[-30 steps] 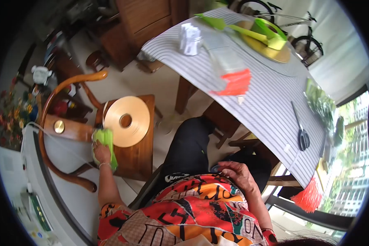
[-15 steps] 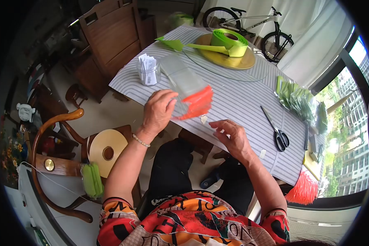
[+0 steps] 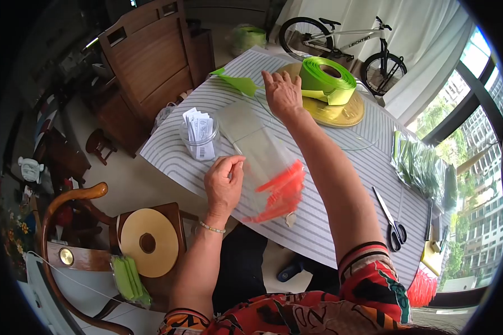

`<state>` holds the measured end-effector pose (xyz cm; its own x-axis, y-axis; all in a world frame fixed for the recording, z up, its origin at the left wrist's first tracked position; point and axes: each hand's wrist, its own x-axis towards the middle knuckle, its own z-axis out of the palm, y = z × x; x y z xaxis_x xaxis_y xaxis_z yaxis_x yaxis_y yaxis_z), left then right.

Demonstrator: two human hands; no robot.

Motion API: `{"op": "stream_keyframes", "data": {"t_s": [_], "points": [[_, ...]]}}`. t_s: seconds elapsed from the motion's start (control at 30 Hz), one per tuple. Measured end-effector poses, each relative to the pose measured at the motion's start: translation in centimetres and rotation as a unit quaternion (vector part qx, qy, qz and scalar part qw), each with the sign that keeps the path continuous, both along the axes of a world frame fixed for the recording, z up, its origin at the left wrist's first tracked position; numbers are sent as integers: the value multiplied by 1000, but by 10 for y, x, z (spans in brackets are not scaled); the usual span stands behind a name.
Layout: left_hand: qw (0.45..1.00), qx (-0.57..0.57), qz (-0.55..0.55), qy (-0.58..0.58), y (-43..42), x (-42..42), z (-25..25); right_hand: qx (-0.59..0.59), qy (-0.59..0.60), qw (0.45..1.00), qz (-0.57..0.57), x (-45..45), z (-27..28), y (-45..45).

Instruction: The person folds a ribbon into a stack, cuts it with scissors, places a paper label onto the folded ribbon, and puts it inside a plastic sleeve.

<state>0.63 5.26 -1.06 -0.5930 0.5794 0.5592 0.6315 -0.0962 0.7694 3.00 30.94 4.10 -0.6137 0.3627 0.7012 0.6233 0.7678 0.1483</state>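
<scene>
My right hand point(image 3: 285, 95) reaches across the table, fingers spread, over the green ribbon strip beside the roll of green ribbon point(image 3: 332, 78) on a gold round board point(image 3: 338, 116). My left hand point(image 3: 224, 181) is at the near edge, its fingers curled together; whatever they may hold is too small to make out. Close to it lie clear plastic bags point(image 3: 251, 134) with red ends point(image 3: 285, 190). Behind that hand stands a clear jar with printed paper slips point(image 3: 198, 131). The loose end of the ribbon point(image 3: 237, 84) lies on the striped tablecloth.
Black scissors point(image 3: 395, 231) and green plastic packets point(image 3: 422, 167) lie on the table's right side. A chair point(image 3: 176, 259) at the left holds a cream tape roll point(image 3: 149, 243) and a green packet point(image 3: 128, 279). A bicycle point(image 3: 341, 42) stands behind the table.
My right hand has moved from the near edge far forward to the green ribbon. My left hand has shifted slightly down and its fingers have closed. Earlier it touched the green packet on the chair.
</scene>
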Motion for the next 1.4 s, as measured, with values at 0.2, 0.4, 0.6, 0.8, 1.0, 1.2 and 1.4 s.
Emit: {"op": "stream_keyframes", "data": {"t_s": [0.2, 0.4, 0.6, 0.8, 1.0, 1.2, 1.4], "points": [[1000, 8, -12, -11, -3, -2, -1, -150, -83, 985, -7, 47, 7, -1], [986, 26, -93, -137, -7, -5, 0, -173, -45, 972, 155, 165, 22, -19], [959, -66, -137, 239, 22, 65, 79, -193, -89, 962, 172, 235, 42, -41], [908, -214, -245, 266, 48, 103, 79, -215, -71, 955, 189, 269, 69, -50], [913, -221, -339, 49, 40, 115, 95, -178, -50, 962, 202, 277, 68, -44], [789, -213, -460, -346, 13, 128, 107, -389, 263, 872, 136, 292, 54, -84], [760, -213, -436, -432, -3, 126, 77, -786, 406, 431, 175, 314, 4, -214]]}}
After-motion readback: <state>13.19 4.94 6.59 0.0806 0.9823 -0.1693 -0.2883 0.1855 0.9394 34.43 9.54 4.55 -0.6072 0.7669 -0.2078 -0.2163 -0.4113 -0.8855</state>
